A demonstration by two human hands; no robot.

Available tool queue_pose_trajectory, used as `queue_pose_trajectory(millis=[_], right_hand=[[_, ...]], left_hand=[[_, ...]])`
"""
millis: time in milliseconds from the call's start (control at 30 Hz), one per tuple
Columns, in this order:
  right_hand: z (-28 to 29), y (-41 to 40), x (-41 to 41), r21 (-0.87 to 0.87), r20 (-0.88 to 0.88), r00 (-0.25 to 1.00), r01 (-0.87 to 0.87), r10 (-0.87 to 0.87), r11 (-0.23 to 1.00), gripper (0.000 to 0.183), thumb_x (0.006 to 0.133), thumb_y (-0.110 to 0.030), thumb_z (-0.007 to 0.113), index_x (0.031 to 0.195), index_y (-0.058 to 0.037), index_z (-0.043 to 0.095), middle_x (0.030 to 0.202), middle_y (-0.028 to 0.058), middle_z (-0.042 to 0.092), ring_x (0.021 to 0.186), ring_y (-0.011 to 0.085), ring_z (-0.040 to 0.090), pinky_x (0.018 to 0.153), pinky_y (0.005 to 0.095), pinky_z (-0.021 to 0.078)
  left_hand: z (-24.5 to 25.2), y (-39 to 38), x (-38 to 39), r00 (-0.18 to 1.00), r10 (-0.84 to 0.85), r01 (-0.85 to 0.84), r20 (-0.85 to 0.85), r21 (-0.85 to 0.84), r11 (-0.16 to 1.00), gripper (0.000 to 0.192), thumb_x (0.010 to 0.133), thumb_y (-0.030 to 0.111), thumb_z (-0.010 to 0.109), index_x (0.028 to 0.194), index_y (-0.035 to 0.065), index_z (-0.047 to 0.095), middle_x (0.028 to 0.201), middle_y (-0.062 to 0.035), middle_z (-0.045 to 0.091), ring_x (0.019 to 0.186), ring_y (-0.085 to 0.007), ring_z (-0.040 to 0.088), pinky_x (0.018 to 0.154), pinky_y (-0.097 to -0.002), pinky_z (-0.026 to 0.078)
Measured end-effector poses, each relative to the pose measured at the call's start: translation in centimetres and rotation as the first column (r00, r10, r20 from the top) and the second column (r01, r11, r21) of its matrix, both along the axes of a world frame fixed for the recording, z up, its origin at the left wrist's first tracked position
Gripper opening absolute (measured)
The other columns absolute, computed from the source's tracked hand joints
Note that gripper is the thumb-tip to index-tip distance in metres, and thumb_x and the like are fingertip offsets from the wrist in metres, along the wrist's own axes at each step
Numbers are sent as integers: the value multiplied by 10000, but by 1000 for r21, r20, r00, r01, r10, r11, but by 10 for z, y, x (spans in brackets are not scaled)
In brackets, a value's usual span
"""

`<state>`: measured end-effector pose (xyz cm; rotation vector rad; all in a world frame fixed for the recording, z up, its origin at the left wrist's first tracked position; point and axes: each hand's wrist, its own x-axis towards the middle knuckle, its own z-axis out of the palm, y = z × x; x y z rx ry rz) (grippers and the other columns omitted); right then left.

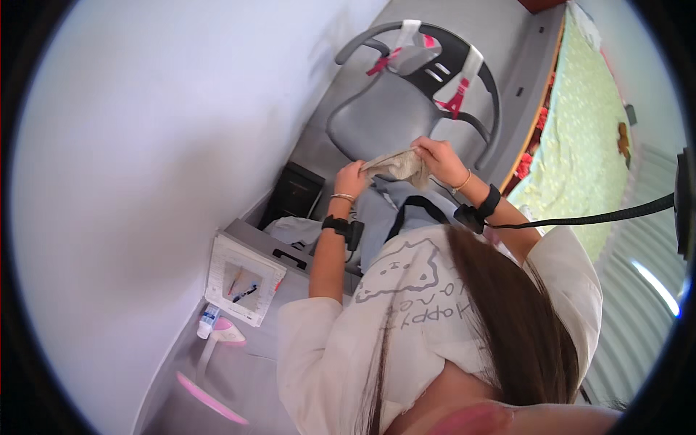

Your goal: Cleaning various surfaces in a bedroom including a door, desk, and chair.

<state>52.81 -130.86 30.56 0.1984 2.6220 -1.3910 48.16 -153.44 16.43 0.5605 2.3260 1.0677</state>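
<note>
A small beige-grey cloth (399, 166) is stretched between my two hands, above the front of the chair seat. My left hand (349, 179) pinches its left end, while my right hand (439, 162) grips the upper right end. A loose fold hangs down beside my right fingers. Whether the cloth is a garment cannot be told. Just beyond the hands is a grey swivel chair (383, 111) with a curved black back. Light blue fabric with a black band (380, 209) lies below the cloth, near my lap. Both wrists wear black straps with small devices.
At left, a grey desk (261, 370) carries papers (247, 280) with pens on them, a white bottle (207, 321) and a pink-and-white desk lamp (212, 399). A black bin-like box (291, 196) stands by the wall. On the right is a bed with a pale green sheet (582, 141).
</note>
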Motion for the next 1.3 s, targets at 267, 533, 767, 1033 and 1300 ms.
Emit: queue_pose_trajectory(millis=[267,533,767,1033,1300], right_hand=[[-36,10,29,88,10,991,130,-132,988,79,737,-40,553,800,6,565,729,130,531,684,270,532,625,304,426],[-53,41,26,171,70,996,45,-57,984,96,739,-72,544,795,1,571,727,167,555,651,318,544,604,344,436],[-95,101,30,147,10,998,58,-61,987,115,738,-122,537,769,-20,581,712,165,575,690,328,562,631,382,449],[-70,167,12,-15,25,984,175,-175,984,106,760,-114,542,777,-11,562,669,142,557,609,284,553,568,326,436],[-141,118,14,-139,127,987,-80,98,987,85,719,-103,551,786,-50,562,683,137,553,671,289,564,610,353,446]], left_hand=[[-17,-40,35,997,-10,11,72,-25,1000,159,767,137,504,900,81,572,886,-150,575,824,-346,534,707,-425,429],[-20,-43,23,993,56,-77,-99,-228,970,215,715,46,481,901,90,579,903,-136,579,820,-342,535,713,-423,423],[-10,3,-19,989,25,-61,-146,-250,966,179,689,25,463,773,48,620,787,-130,604,767,-316,570,693,-386,460],[42,92,-123,925,16,-66,-380,-120,991,304,695,-49,444,867,96,648,1051,-134,563,995,-327,507,859,-383,404],[-5,105,-175,946,-259,81,-194,-632,771,386,744,-14,473,976,252,629,1341,-84,312,1241,-278,269,960,-605,141]])
